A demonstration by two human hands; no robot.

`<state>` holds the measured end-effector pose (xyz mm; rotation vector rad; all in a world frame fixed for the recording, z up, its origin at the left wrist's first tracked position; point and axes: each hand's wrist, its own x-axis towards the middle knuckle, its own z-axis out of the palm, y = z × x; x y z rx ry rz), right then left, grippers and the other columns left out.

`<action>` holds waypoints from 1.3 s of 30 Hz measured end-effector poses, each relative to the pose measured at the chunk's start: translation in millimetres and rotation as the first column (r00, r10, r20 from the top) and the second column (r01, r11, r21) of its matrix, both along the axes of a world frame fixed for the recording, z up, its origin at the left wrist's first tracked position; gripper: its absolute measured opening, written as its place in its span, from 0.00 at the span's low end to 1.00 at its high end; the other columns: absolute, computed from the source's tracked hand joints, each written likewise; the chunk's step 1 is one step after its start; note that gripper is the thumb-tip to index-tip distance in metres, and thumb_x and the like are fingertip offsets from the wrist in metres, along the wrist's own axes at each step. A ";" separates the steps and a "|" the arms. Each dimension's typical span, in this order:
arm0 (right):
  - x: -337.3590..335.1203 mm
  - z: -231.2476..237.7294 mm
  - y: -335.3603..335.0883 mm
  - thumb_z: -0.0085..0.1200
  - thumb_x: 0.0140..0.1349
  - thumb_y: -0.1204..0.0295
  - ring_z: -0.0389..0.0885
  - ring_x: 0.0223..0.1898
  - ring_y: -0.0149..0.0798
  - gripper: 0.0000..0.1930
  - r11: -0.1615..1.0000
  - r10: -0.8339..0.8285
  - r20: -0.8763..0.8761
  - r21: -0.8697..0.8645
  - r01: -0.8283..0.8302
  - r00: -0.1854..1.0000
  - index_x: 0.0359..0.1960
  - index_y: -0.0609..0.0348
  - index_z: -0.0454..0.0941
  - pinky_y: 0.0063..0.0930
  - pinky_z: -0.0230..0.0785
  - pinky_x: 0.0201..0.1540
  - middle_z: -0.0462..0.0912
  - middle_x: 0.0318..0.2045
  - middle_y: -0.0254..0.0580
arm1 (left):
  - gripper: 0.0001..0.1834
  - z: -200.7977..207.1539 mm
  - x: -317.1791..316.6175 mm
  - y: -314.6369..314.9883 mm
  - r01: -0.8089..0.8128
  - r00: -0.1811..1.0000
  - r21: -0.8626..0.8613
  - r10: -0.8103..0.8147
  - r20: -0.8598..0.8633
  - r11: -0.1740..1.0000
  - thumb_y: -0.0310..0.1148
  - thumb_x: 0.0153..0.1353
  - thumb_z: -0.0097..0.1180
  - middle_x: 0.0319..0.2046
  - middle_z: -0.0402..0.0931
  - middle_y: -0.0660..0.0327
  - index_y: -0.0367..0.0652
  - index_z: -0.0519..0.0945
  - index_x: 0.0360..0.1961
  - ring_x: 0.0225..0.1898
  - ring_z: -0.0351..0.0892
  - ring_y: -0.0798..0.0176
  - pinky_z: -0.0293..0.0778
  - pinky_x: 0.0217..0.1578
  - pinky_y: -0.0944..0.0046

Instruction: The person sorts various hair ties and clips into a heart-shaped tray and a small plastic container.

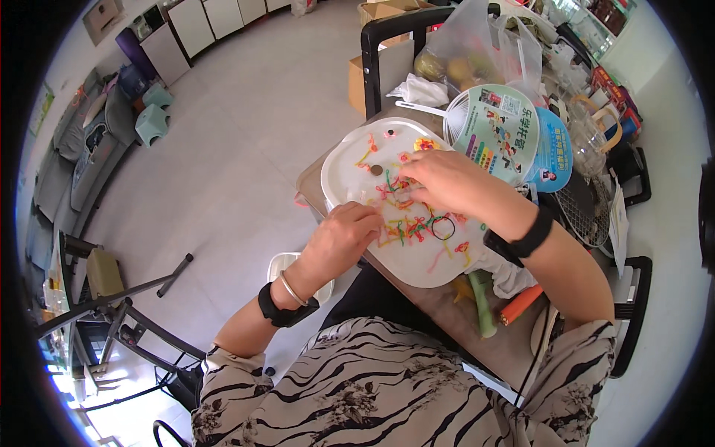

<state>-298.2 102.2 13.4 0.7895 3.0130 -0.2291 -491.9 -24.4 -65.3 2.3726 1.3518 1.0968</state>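
Observation:
A white rounded tray lies on the table with many small coloured elastic bands scattered over it, in red, yellow, green and pink. My left hand is at the tray's near left edge, fingers curled and pinched together; what they hold is too small to tell. Over the middle of the bands, my right hand points its bent fingers down into them, thumb and forefinger close together. Anything between those fingertips is hidden. Beside the bands lie a dark round disc, a thin black ring and a yellow-red flower-shaped piece.
A round fan and a blue fan overlap the tray's far right side. Behind them stands a plastic bag of fruit. A green roll and an orange tube lie nearer me. A white bin stands below left.

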 end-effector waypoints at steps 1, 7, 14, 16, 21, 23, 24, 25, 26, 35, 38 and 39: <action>-6.4 -8.1 2.3 0.56 0.57 0.70 0.79 0.42 0.47 0.10 1.000 0.010 0.005 -0.007 -0.010 1.000 0.40 0.57 0.78 0.39 0.71 0.44 0.79 0.37 0.44 | 0.11 0.2 0.5 -1.8 -0.022 0.999 -0.060 0.024 0.037 0.998 0.22 0.50 0.62 0.38 0.80 0.55 0.38 0.81 0.36 0.41 0.79 0.53 0.77 0.42 0.58; -4.1 -33.1 4.5 0.59 0.54 0.71 0.78 0.44 0.47 0.13 0.998 0.017 -0.017 -0.066 -0.018 1.000 0.41 0.58 0.78 0.38 0.71 0.46 0.79 0.38 0.43 | 0.08 -2.7 6.4 1.2 0.106 0.990 -0.024 -0.103 0.099 0.994 0.22 0.52 0.58 0.34 0.78 0.56 0.39 0.79 0.35 0.38 0.77 0.51 0.75 0.40 0.57; 18.0 -13.2 1.8 0.59 0.56 0.68 0.79 0.40 0.48 0.11 0.995 -0.054 0.027 -0.087 0.056 0.998 0.39 0.58 0.79 0.39 0.71 0.42 0.79 0.35 0.42 | 0.06 9.2 -26.1 74.6 -0.102 0.989 -0.019 0.104 0.108 0.995 0.24 0.56 0.56 0.33 0.78 0.53 0.39 0.81 0.35 0.38 0.78 0.48 0.75 0.39 0.55; 21.9 -7.1 -1.4 0.59 0.56 0.68 0.79 0.39 0.48 0.11 0.995 -0.055 0.002 -0.079 0.055 0.998 0.39 0.58 0.79 0.40 0.71 0.41 0.79 0.35 0.42 | 0.06 0.7 -37.1 108.7 -0.111 0.992 0.028 0.109 0.070 0.993 0.25 0.55 0.57 0.31 0.78 0.55 0.41 0.82 0.34 0.38 0.77 0.50 0.74 0.40 0.55; 29.6 -4.8 -8.2 0.56 0.58 0.66 0.80 0.37 0.48 0.08 0.998 -0.042 -0.133 -0.051 0.035 0.990 0.35 0.55 0.79 0.42 0.72 0.39 0.79 0.31 0.42 | 0.05 -9.3 -42.5 143.3 -0.036 0.958 -0.059 0.017 -0.288 0.998 0.26 0.56 0.57 0.32 0.78 0.57 0.42 0.82 0.33 0.40 0.77 0.53 0.74 0.41 0.56; 33.8 3.3 -15.5 0.56 0.58 0.66 0.80 0.37 0.48 0.07 0.998 -0.046 -0.110 -0.040 0.042 0.993 0.34 0.55 0.79 0.41 0.72 0.39 0.79 0.31 0.42 | 0.04 -10.3 -40.6 145.0 -0.012 0.950 -0.072 -0.011 -0.313 0.997 0.26 0.56 0.57 0.33 0.78 0.58 0.42 0.82 0.33 0.39 0.77 0.53 0.74 0.41 0.56; 36.6 6.4 -19.3 0.56 0.58 0.67 0.80 0.37 0.48 0.07 0.999 -0.048 -0.086 -0.030 0.045 0.995 0.34 0.55 0.79 0.41 0.72 0.39 0.79 0.31 0.42 | 0.04 -7.0 -37.7 142.8 -0.010 0.950 -0.110 -0.025 -0.310 0.994 0.27 0.56 0.57 0.33 0.78 0.58 0.42 0.82 0.33 0.39 0.77 0.53 0.74 0.40 0.57; 40.9 5.2 -20.8 0.56 0.58 0.67 0.80 0.37 0.48 0.07 0.998 -0.054 -0.089 -0.030 0.052 0.995 0.34 0.55 0.79 0.41 0.72 0.39 0.79 0.31 0.42 | 0.04 -3.3 -34.9 139.6 -0.008 0.951 -0.148 -0.038 -0.308 0.989 0.28 0.56 0.57 0.32 0.78 0.58 0.41 0.81 0.32 0.38 0.77 0.54 0.74 0.39 0.58; 45.9 3.6 -21.7 0.56 0.58 0.67 0.80 0.36 0.48 0.07 0.999 -0.049 -0.110 -0.024 0.047 0.993 0.33 0.55 0.79 0.41 0.72 0.38 0.79 0.30 0.42 | 0.04 -1.2 -32.5 136.3 -0.003 0.950 -0.148 -0.044 -0.310 0.989 0.28 0.56 0.57 0.32 0.78 0.58 0.41 0.81 0.32 0.38 0.77 0.54 0.74 0.39 0.58; 50.7 16.4 -28.4 0.53 0.59 0.69 0.80 0.33 0.47 0.06 0.995 -0.087 -0.191 0.021 0.093 0.978 0.32 0.55 0.79 0.40 0.72 0.35 0.80 0.29 0.40 | 0.06 16.2 -30.6 135.4 -0.094 0.973 -0.209 0.046 -0.225 0.973 0.32 0.57 0.56 0.30 0.78 0.56 0.43 0.80 0.33 0.35 0.79 0.54 0.75 0.38 0.58; 48.4 19.8 -38.5 0.53 0.59 0.69 0.80 0.34 0.46 0.06 0.996 -0.087 -0.195 0.018 0.092 0.977 0.33 0.55 0.80 0.38 0.72 0.36 0.80 0.30 0.40 | 0.08 9.6 -22.3 140.1 -0.078 0.962 -0.201 0.021 -0.271 0.977 0.35 0.56 0.56 0.30 0.79 0.56 0.43 0.81 0.33 0.35 0.79 0.53 0.74 0.38 0.56; 50.2 19.1 -42.0 0.53 0.60 0.69 0.80 0.34 0.46 0.06 0.996 -0.083 -0.212 0.015 0.088 0.974 0.33 0.55 0.80 0.38 0.72 0.35 0.80 0.29 0.40 | 0.09 9.1 -18.8 142.4 -0.096 0.956 -0.253 0.018 -0.292 0.963 0.36 0.56 0.56 0.30 0.79 0.56 0.43 0.81 0.33 0.36 0.79 0.52 0.74 0.38 0.55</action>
